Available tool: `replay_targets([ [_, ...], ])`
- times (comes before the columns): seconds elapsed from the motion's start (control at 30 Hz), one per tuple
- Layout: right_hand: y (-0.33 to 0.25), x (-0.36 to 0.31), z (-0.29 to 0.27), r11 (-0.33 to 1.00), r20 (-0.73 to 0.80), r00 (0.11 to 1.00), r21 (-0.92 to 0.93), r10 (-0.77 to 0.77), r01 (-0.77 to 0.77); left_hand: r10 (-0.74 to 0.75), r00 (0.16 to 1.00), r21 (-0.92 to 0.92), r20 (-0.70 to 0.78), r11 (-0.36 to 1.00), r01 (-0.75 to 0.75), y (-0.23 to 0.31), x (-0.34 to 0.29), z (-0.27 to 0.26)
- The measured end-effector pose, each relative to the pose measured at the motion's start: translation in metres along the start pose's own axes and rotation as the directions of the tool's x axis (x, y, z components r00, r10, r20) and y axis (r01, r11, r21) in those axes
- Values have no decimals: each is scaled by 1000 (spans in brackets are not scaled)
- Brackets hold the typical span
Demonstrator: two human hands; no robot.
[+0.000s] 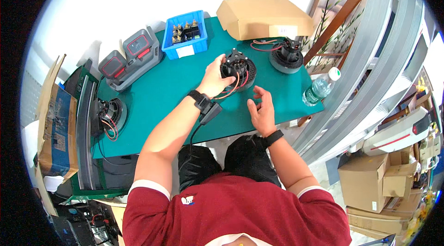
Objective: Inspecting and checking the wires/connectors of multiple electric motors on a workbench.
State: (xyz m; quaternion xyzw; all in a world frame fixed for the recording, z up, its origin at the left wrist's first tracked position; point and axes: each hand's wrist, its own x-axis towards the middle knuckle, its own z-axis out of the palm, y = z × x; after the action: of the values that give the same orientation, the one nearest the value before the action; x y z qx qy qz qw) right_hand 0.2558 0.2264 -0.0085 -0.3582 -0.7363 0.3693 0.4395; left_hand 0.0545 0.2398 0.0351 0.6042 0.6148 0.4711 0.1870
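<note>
The left grip [213,78] hides part of the black wired device [237,63].

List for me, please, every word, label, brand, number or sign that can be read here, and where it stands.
No text reads clearly.
Blue bin: white label, too small to read.
Cardboard box at the back: pale label, too small.
Bottle: green label, print too small.
Blue-and-brown carton: square code, print blurred.
Red shirt: white emblem, no legible words.

Left hand [214,79] apparently grips a black wired motor [237,64] on the green table [159,86]; right hand [263,113] nearby
</note>
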Motion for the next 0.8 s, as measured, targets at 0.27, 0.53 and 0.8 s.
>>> replay_targets([
  [0.27,0,1,7,889,15,986,-432,-164,154,-45,999,-113,-2,993,44,-12,22,19],
  [0.53,-2,2,10,774,143,986,-614,-85,156,6,999,16,-48,1000,-6,-27,32,29],
  [0.8,-1,4,10,774,135,987,-615,-86,151,25,999,-158,-24,987,-28,-31,26,34],
])
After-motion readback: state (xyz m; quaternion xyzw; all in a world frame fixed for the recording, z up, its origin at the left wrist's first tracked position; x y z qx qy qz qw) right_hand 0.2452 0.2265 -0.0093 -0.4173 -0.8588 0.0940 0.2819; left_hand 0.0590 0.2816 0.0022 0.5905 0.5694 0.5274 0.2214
